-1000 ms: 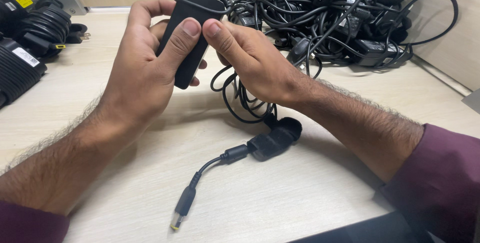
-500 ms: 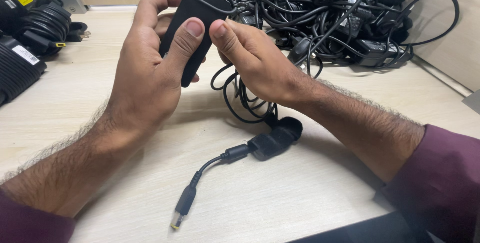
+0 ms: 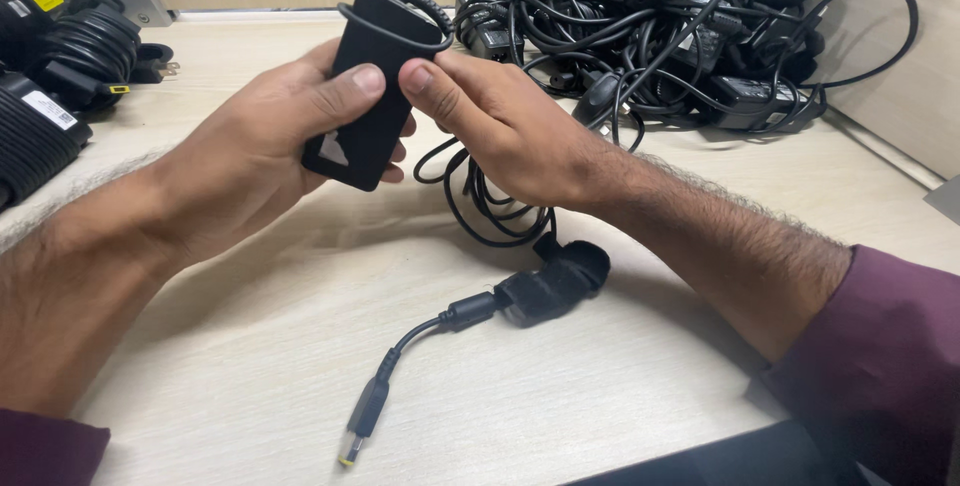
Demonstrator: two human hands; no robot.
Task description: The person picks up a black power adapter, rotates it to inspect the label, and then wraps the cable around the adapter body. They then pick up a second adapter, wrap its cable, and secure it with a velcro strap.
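Above the pale wooden bench (image 3: 640, 376), the left hand (image 3: 270, 146) closes its grip on a flat black plastic power adapter (image 3: 375, 86), tilted upright, while the right hand (image 3: 500, 126) pinches its thin black cable (image 3: 480, 196), apparently keeping the loops together.

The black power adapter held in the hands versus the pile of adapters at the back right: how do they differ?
The power adapter is lifted off the table, gripped by the left hand and right hand; the pile of adapters rests on the table. The held one stands apart with its cord looping down; the pile's cords are tangled together. Both are black.
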